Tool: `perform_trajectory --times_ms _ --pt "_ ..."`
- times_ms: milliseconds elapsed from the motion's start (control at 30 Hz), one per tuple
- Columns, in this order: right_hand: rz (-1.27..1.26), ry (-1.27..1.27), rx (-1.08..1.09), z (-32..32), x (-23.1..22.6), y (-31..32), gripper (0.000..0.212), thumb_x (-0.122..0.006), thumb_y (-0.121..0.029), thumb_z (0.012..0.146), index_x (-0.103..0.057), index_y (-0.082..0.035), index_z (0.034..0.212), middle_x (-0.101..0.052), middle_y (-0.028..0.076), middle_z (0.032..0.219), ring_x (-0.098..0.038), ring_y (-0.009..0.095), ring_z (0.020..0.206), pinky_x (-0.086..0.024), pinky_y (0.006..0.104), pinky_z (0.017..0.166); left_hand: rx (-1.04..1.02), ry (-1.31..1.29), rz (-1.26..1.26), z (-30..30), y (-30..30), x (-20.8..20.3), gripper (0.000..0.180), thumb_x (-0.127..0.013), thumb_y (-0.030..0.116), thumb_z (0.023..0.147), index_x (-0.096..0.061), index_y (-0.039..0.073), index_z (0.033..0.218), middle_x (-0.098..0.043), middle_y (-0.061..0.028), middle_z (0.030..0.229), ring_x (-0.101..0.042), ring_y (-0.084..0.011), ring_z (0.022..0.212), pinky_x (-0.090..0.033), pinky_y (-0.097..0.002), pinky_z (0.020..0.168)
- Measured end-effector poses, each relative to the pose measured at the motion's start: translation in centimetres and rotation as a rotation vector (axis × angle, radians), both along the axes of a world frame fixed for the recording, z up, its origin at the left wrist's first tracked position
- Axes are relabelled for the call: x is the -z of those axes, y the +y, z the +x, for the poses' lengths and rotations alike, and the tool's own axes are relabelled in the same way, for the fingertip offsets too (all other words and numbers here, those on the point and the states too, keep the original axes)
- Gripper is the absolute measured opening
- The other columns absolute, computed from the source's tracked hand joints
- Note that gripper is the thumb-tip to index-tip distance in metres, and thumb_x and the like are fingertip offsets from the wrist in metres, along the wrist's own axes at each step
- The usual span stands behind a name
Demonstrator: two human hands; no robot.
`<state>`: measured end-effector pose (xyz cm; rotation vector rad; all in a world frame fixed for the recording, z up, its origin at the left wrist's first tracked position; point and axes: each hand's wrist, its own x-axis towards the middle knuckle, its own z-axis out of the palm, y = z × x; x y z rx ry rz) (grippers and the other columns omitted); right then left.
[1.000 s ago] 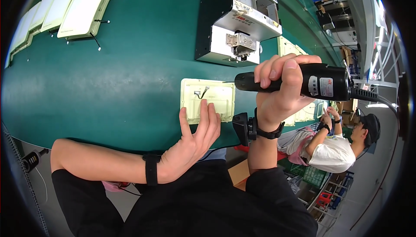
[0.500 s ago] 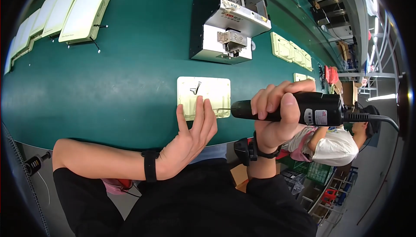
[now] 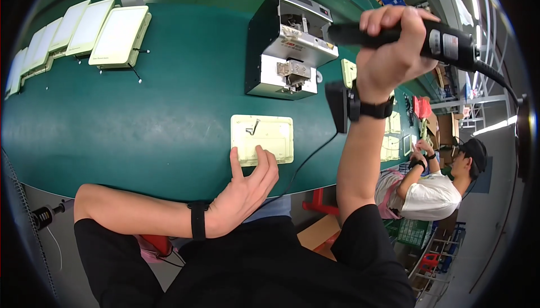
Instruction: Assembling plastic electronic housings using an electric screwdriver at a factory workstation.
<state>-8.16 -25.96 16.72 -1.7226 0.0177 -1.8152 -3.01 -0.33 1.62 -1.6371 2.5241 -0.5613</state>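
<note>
My left hand point(image 3: 247, 187) rests its spread fingertips on the near part of a pale yellow-green plastic housing point(image 3: 278, 144), which lies flat on the table. A short black wire lead point(image 3: 253, 128) sits in the housing's far half. Raised at the upper right, my right hand point(image 3: 394, 46) is wrapped round a black corded electric screwdriver point(image 3: 450, 46). Its front end points left, over the right side of a black and silver bench-top machine point(image 3: 289, 66) that looks like a screw feeder. The screwdriver's tip is too blurred to make out.
Several white-faced panels point(image 3: 120, 35) overlap in a row at the far left of the green table point(image 3: 163, 111). More pale housings point(image 3: 390, 148) lie to the right, partly behind my forearm. A co-worker point(image 3: 430, 190) works at the table's right end. A thin black cable crosses the near edge.
My right hand has lifted the screwdriver away from the housing, up and toward the machine. My left hand stays on the housing. The whole view has shifted slightly.
</note>
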Motion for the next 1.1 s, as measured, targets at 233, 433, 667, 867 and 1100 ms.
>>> perform_trajectory --times_ms 233,433,667,867,1100 --pt "0.241 -0.026 -0.161 -1.0 -0.3 4.5 0.013 -0.059 -0.004 0.094 -0.052 0.003 0.102 -0.053 0.010 0.063 -0.048 0.018 0.046 -0.045 0.0357 0.046 -0.014 0.001 0.022 -0.2 -0.1 0.5 0.051 -0.058 0.035 0.090 -0.061 0.004 0.130 -0.052 -0.0185 0.136 -0.049 -0.0375 0.130 -0.056 -0.0659 0.091" --pt "0.354 0.263 -0.040 -0.6 2.2 4.6 0.006 -0.057 -0.008 0.099 -0.053 -0.004 0.099 -0.048 0.006 0.068 -0.044 0.016 0.049 -0.039 0.0333 0.048 -0.007 -0.037 0.001 -0.2 -0.5 0.5 0.049 -0.056 0.036 0.091 -0.061 0.005 0.129 -0.053 -0.0172 0.135 -0.050 -0.0372 0.129 -0.057 -0.0657 0.090" --pt "0.474 0.257 -0.124 -4.4 3.3 7.5 0.010 -0.057 -0.010 0.099 -0.051 -0.004 0.104 -0.045 0.006 0.067 -0.042 0.015 0.048 -0.039 0.0326 0.048 -0.015 -0.017 0.006 -0.2 -0.6 0.6 0.047 -0.056 0.035 0.091 -0.062 0.005 0.127 -0.053 -0.0165 0.134 -0.051 -0.0362 0.128 -0.057 -0.0645 0.090" --pt "0.508 0.290 -0.052 -8.0 5.3 10.5 0.013 -0.057 -0.012 0.098 -0.049 -0.007 0.106 -0.045 0.006 0.068 -0.042 0.015 0.048 -0.040 0.0325 0.048 -0.014 -0.035 -0.007 -0.2 -0.5 0.3 0.047 -0.058 0.032 0.089 -0.063 0.004 0.126 -0.055 -0.0157 0.132 -0.052 -0.0345 0.129 -0.056 -0.0630 0.093" --pt "0.526 0.314 -0.030 -8.1 6.7 10.3 0.014 -0.057 -0.013 0.098 -0.047 -0.008 0.105 -0.045 0.006 0.068 -0.041 0.015 0.048 -0.040 0.0325 0.048 -0.024 -0.027 0.028 -0.6 -0.8 0.4 0.050 -0.058 0.034 0.089 -0.062 0.003 0.128 -0.055 -0.0164 0.133 -0.050 -0.0341 0.130 -0.055 -0.0642 0.094"
